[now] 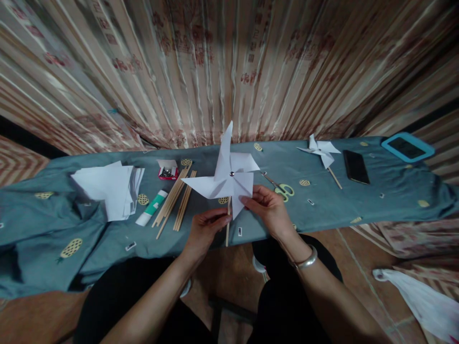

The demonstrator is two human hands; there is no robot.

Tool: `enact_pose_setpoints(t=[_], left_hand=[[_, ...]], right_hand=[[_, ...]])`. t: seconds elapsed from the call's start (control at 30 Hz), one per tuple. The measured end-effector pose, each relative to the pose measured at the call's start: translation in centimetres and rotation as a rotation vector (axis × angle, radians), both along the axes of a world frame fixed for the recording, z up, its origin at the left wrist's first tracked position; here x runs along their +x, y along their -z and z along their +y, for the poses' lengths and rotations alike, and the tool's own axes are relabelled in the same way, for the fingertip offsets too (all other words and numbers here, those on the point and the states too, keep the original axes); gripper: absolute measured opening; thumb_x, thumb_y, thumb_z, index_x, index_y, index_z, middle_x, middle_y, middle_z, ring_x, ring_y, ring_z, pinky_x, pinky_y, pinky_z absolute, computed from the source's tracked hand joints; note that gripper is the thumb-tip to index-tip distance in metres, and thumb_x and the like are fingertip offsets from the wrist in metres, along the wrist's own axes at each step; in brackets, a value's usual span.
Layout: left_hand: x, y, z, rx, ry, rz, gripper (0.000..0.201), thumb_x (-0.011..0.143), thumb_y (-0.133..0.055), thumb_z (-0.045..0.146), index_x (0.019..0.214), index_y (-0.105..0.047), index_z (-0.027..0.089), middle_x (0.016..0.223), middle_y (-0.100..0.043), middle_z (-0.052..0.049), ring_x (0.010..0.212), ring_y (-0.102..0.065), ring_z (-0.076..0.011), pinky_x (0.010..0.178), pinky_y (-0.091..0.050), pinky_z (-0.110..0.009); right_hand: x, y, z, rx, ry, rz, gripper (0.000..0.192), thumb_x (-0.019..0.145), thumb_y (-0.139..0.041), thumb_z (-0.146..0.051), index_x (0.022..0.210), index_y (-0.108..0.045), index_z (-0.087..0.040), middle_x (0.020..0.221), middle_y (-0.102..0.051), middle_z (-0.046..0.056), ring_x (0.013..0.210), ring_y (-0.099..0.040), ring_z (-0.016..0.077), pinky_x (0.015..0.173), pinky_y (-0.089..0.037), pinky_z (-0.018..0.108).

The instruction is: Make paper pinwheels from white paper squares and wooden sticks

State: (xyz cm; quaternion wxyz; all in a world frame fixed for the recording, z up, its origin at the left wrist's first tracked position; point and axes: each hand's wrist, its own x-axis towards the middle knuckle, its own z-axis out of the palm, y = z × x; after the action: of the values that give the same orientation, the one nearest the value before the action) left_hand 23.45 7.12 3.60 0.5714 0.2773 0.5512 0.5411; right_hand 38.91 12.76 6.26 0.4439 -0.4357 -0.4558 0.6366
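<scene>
we have a white paper pinwheel [229, 177] raised over the near edge of the table [322, 200], near the middle of the scene. its four blades are folded in and a silver pin at the hub fastens them to a thin wooden stick [227, 229] that hangs straight down. our left hand [206, 227] has its fingers closed round that stick just under the blades; our right hand [268, 208] pinches the lower right blade between thumb and fingertips, the other fingers loosely curled. judging by this, the pinwheel looks assembled, with little left beyond perhaps trimming the blades or checking the spin. a second finished pinwheel [321, 152] lies flat on the cloth to the far right, next to a black phone [355, 166] and, further right, a blue-cased tablet [407, 147]. more material waits to the left: a stack of white paper [107, 187], a glue stick [152, 208], a bundle of spare sticks [177, 199] and a small red box of pins [168, 170]. scissors [281, 187] rest just beyond our right hand.
</scene>
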Motion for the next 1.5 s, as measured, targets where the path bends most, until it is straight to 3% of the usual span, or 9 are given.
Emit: enact_pose_setpoints(t=[0.2, 0.57, 0.8, 0.93, 1.03, 1.13, 1.33, 1.5], left_hand=[[0.1, -0.3, 0.0, 0.015, 0.005, -0.014, 0.024, 0.052, -0.085, 0.031, 0.073, -0.080, 0.021, 0.068, -0.074, -0.003, 0.055, -0.054, -0.0118, 0.056, -0.044, -0.024], [0.0, -0.2, -0.1, 0.040, 0.031, 0.004, 0.023, 0.058, -0.082, 0.030, 0.078, -0.080, 0.020, 0.066, -0.072, -0.002, 0.055, -0.050, -0.0109, 0.056, -0.040, -0.024], [-0.1, -0.3, 0.0, 0.048, 0.046, 0.030, 0.026, 0.058, -0.084, 0.035, 0.078, -0.080, 0.019, 0.065, -0.070, -0.001, 0.055, -0.048, -0.0109, 0.055, -0.038, -0.023], [-0.3, 0.1, 0.0, 0.023, 0.021, 0.038, 0.030, 0.055, -0.086, 0.037, 0.078, -0.080, 0.019, 0.070, -0.073, -0.003, 0.058, -0.052, -0.0122, 0.054, -0.038, -0.023], [-0.3, 0.1, -0.1, 0.005, 0.030, 0.039, 0.029, 0.054, -0.086, 0.035, 0.078, -0.080, 0.020, 0.073, -0.075, -0.004, 0.060, -0.054, -0.0129, 0.056, -0.039, -0.023], [-0.2, 0.0, -0.1, 0.004, 0.054, 0.039, 0.028, 0.055, -0.086, 0.035, 0.078, -0.080, 0.020, 0.070, -0.073, -0.003, 0.057, -0.052, -0.0119, 0.056, -0.039, -0.024], [0.0, 0.1, -0.1, 0.028, 0.056, 0.049, 0.019, 0.058, -0.084, 0.032, 0.071, -0.079, 0.019, 0.063, -0.070, -0.001, 0.057, -0.051, -0.0116, 0.058, -0.040, -0.024], [0.0, 0.3, 0.0, 0.031, 0.042, 0.061, 0.020, 0.057, -0.084, 0.029, 0.074, -0.080, 0.020, 0.065, -0.072, -0.002, 0.055, -0.053, -0.0123, 0.057, -0.042, -0.025]], right_hand=[[-0.4, -0.2, -0.2, 0.013, -0.019, -0.021, 0.038, 0.055, -0.087, -0.043, 0.079, -0.068, -0.021, 0.072, -0.070, -0.002, 0.062, -0.062, 0.0125, 0.058, -0.053, 0.025], [-0.6, 0.2, -0.3, -0.028, -0.070, 0.034, 0.036, 0.060, -0.085, -0.043, 0.082, -0.068, -0.021, 0.076, -0.071, -0.001, 0.062, -0.062, 0.0117, 0.059, -0.054, 0.026], [-0.1, -0.2, -0.8, 0.148, -0.102, -0.160, 0.037, 0.068, -0.078, -0.053, 0.079, -0.066, -0.020, 0.069, -0.067, -0.001, 0.060, -0.059, 0.0125, 0.057, -0.048, 0.026], [1.6, -1.1, -0.3, 0.283, 0.032, -0.321, 0.036, 0.080, -0.066, -0.056, 0.077, -0.067, -0.020, 0.066, -0.067, 0.001, 0.058, -0.057, 0.0124, 0.056, -0.046, 0.026], [2.1, -1.3, 0.2, 0.346, 0.158, -0.312, 0.031, 0.078, -0.069, -0.052, 0.082, -0.068, -0.021, 0.069, -0.068, 0.000, 0.062, -0.058, 0.0132, 0.059, -0.047, 0.027], [1.8, -1.0, 0.4, 0.324, 0.179, -0.227, 0.031, 0.072, -0.076, -0.048, 0.087, -0.068, -0.022, 0.074, -0.069, 0.000, 0.066, -0.060, 0.0128, 0.063, -0.049, 0.027], [0.8, -0.4, 0.3, 0.159, 0.076, -0.095, 0.035, 0.063, -0.080, -0.051, 0.080, -0.067, -0.022, 0.068, -0.067, -0.002, 0.059, -0.058, 0.0113, 0.060, -0.052, 0.027], [0.5, -0.4, -0.2, 0.173, -0.006, -0.139, 0.032, 0.068, -0.077, -0.049, 0.077, -0.067, -0.020, 0.067, -0.066, -0.002, 0.057, -0.057, 0.0107, 0.058, -0.051, 0.026]])
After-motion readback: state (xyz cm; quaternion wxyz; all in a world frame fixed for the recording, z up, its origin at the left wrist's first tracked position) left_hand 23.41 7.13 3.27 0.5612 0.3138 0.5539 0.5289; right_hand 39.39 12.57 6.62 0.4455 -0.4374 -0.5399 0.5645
